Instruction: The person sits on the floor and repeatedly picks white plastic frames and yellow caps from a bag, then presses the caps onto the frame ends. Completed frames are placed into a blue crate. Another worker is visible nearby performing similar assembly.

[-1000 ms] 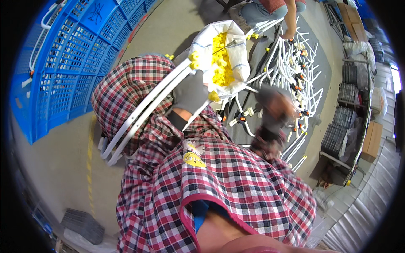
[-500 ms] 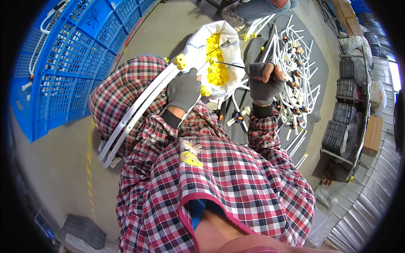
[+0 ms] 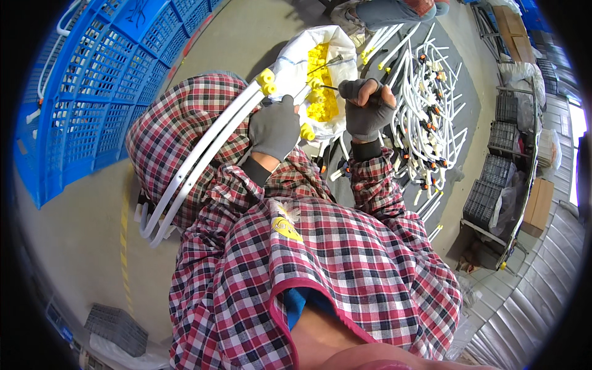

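Far left, big blue slatted crate (image 3: 95,105), tilted in view; grey crate (image 3: 116,328) low on the floor, yellow floor stripe (image 3: 125,246) near it. Next, pair of long white tubes (image 3: 211,138), curved at the lower end, slanting up over the plaid-covered leg (image 3: 185,105); yellow fittings (image 3: 266,81) on their upper ends. Left hand (image 3: 274,131), grey glove, just right of those tubes: fingers curled closed, gripping white tubing, exact grip partly hidden by the glove; another yellow fitting (image 3: 307,132) just beside the hand. White sack (image 3: 346,46) ahead, open, full of yellow pieces (image 3: 320,112). Right hand (image 3: 368,111), grey glove with bare fingertips, at sack's right edge: fingers closed around a thin dark-shafted tool (image 3: 328,87), shaft pointing left over the yellow pieces. Further right, heap of white tubes with black and orange fittings on a grey mat (image 3: 472,102); co-worker's leg (image 3: 391,13) above it. Far right, rack with stacked grey crates (image 3: 487,191), cardboard box (image 3: 538,206) beside.
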A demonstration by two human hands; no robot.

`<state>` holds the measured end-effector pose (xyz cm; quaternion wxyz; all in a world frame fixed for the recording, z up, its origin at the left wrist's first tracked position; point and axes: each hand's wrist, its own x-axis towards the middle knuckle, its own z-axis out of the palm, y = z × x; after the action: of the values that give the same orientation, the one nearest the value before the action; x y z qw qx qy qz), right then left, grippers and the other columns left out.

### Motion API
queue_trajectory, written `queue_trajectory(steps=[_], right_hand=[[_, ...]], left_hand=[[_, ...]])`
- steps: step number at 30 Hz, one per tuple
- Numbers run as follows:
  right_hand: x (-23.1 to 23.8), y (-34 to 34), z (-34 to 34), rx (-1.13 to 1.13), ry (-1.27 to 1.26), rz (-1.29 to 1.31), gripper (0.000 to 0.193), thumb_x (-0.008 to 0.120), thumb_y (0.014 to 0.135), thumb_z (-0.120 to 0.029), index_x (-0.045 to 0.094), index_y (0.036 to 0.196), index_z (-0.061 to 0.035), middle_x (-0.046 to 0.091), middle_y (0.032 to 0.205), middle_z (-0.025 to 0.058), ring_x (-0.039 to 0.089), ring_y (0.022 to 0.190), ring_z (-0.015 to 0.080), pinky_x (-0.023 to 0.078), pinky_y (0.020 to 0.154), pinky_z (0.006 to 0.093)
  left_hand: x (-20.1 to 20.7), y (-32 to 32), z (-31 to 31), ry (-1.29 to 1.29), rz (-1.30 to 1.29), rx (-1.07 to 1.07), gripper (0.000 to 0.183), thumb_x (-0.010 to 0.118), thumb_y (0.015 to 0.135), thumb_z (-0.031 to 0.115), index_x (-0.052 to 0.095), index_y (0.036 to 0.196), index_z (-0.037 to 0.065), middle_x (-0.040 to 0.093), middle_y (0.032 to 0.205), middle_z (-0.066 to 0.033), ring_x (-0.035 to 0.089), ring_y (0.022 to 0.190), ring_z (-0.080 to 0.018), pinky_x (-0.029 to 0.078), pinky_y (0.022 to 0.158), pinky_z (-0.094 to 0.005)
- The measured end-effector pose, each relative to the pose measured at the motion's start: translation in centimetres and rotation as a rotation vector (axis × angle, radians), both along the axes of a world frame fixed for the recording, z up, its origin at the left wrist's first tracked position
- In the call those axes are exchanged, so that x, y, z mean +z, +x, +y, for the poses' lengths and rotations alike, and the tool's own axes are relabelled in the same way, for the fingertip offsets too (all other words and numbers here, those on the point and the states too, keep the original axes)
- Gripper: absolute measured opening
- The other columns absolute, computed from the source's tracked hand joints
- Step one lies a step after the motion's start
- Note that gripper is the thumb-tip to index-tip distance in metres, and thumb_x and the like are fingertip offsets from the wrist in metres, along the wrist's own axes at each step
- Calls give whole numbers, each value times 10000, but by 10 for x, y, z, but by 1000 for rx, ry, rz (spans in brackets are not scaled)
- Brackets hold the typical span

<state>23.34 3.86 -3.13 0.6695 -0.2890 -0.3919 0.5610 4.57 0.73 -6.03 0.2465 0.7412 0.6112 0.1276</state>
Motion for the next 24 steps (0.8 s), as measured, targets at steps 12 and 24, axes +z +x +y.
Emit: queue_trajectory(steps=[12,24], right_hand=[[35,23,-41,129,69,-243,511,406,1013,-414,397,606,-104,337,567,8,320,581,170,272,627,354],[4,26,-21,135,-33,-120,506,401,1025,-405,405,626,-93,349,586,16,348,608,175,308,681,350]], left_hand=[[-10,9,-44,738,-52,-208,270,627,899,180,636,1156,97,653,988,-67,640,1013,-252,507,837,-412],[49,-194,-114,677,113,118,567,831,789,281,541,1223,60,576,1192,-150,572,1190,-325,423,1088,-553]])
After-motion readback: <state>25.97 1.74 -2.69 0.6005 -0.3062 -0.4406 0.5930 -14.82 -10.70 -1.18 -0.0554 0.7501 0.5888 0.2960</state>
